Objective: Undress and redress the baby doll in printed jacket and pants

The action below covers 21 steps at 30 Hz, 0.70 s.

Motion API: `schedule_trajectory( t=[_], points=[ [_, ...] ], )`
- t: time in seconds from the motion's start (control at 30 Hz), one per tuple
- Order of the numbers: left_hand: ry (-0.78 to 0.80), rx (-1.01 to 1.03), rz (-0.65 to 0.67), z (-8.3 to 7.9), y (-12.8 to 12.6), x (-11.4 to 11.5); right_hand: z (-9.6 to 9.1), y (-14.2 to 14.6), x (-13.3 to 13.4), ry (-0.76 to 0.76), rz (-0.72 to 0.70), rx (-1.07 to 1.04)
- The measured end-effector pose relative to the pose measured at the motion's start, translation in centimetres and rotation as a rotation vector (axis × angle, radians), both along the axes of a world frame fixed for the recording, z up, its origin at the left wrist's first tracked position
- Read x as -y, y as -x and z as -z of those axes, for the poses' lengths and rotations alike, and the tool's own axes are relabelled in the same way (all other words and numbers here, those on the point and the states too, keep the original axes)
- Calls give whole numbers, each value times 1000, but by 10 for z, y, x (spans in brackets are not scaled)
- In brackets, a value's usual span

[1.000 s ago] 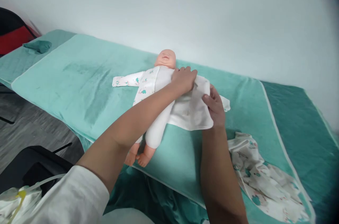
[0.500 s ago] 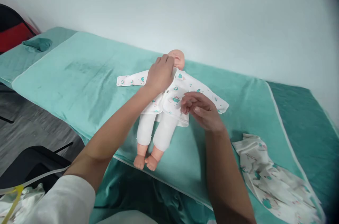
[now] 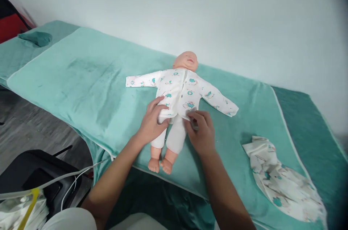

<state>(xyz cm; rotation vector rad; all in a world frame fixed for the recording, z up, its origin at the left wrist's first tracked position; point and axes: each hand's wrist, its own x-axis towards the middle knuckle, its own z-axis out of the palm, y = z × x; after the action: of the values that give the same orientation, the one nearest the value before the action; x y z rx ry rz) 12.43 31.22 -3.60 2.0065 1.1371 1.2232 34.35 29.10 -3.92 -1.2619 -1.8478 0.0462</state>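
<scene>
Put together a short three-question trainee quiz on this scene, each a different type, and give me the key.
1. True or false: the doll lies face down on the green cover.

2. Which of the person's hands is nearer the crumpled garment?
A) left
B) right
C) both equally near

3. Fill in: between the hem of the printed shirt and the bare feet, the doll's legs are coloured ___.

Key:
1. False; it lies face up.
2. B; the right hand is on the garment's side.
3. White.
</scene>
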Motion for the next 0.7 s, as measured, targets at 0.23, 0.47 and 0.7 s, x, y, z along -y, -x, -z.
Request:
schedule_trajectory(
  t=[0.23,0.47,0.7],
  points=[
    [-152,-14,-59,1,0,1,1,6,13,-61,-66,-58],
    [0,191,-20,9,15,-13,1,-21,3,244,157,-367],
    [631,700,74,3,-4,-72,7,-33,-70,588,364,-545]
  ],
)
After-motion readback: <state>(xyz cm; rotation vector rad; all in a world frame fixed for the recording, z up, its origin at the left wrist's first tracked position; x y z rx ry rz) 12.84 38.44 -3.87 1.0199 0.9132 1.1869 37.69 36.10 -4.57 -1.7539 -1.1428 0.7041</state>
